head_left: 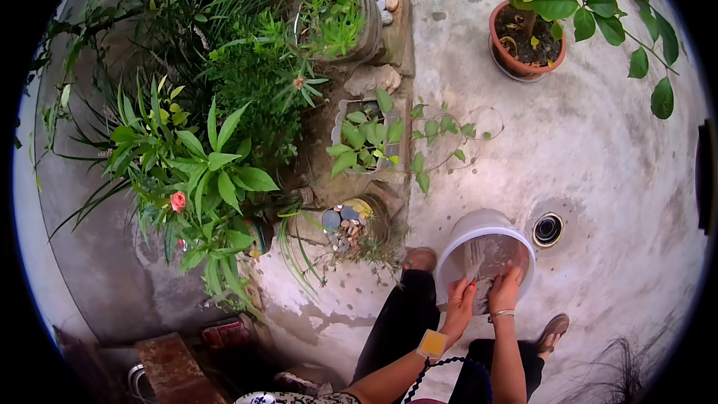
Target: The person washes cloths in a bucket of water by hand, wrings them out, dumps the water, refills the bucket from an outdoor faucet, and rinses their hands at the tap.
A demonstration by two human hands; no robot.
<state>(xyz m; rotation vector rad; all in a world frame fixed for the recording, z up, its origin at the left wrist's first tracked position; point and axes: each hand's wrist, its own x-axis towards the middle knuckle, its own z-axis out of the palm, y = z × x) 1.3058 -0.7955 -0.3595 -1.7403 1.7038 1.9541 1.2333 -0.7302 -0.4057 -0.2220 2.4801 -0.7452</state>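
Note:
A white bucket [485, 221] stands on the concrete between my feet, with murky greyish water [499, 248] inside. My left hand [458, 305], with a yellow square-faced band at the wrist, reaches over the near rim. Its fingers are closed on a pale, streaked strip [469, 256] that looks like wet cloth; its exact kind is unclear. Beside it, my right hand [505, 289], wearing a bracelet, dips into the bucket with curled fingers. What those fingers hold, if anything, is hidden.
A round floor drain [548, 230] lies just right of the bucket. Potted stones [348, 226] and a trailing plant [366, 135] border the left side. An orange plant pot [526, 63] stands at the back right. A rusty board [179, 369] is at lower left.

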